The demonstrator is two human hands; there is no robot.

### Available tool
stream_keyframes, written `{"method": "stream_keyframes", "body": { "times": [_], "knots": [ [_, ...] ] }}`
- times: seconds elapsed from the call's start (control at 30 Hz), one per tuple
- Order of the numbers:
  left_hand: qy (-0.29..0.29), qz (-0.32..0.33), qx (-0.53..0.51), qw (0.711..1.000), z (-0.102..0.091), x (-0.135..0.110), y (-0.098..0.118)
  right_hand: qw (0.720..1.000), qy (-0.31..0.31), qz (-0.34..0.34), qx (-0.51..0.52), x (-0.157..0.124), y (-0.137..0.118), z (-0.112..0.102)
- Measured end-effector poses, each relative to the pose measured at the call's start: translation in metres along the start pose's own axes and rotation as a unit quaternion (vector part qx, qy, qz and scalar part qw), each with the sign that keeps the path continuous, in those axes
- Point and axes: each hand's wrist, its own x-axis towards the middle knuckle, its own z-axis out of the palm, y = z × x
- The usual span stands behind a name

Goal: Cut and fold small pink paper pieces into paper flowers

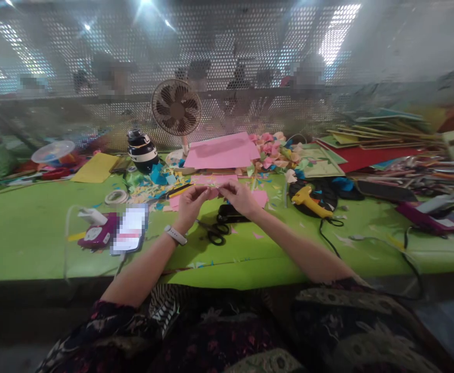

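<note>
My left hand and my right hand meet above the middle of the table, fingertips pinched. Between them is a small piece of pink paper, partly hidden by the fingers. Below the hands lie black-handled scissors and a black phone-like object, which the right hand partly covers. Pink paper scraps lie around and behind the fingers. A yellow and black pencil-like stick rests just beyond the left hand.
A yellow glue gun with its cable lies at right. Farther back are pink sheets, paper flowers, a fan and a dark bottle. A lit phone and purple power box are at left.
</note>
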Motion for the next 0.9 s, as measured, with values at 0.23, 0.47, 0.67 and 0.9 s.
{"method": "stream_keyframes", "body": {
  "times": [0.23, 0.47, 0.67, 0.9],
  "knots": [
    [-0.021, 0.003, 0.016, 1.0, -0.003, 0.0, 0.001, 0.998, -0.014, -0.038, -0.04, -0.005, -0.004, 0.001],
    [-0.025, -0.027, -0.031, 0.999, -0.003, 0.0, 0.0, 1.0, -0.016, 0.023, 0.012, -0.003, -0.014, 0.0],
    [-0.072, -0.021, -0.063, 0.995, -0.01, 0.003, -0.006, 0.973, 0.032, 0.167, 0.156, 0.002, -0.011, -0.007],
    [-0.069, 0.014, -0.02, 0.997, -0.008, 0.002, -0.008, 0.967, 0.034, 0.194, 0.161, 0.001, -0.012, -0.005]
  ]
}}
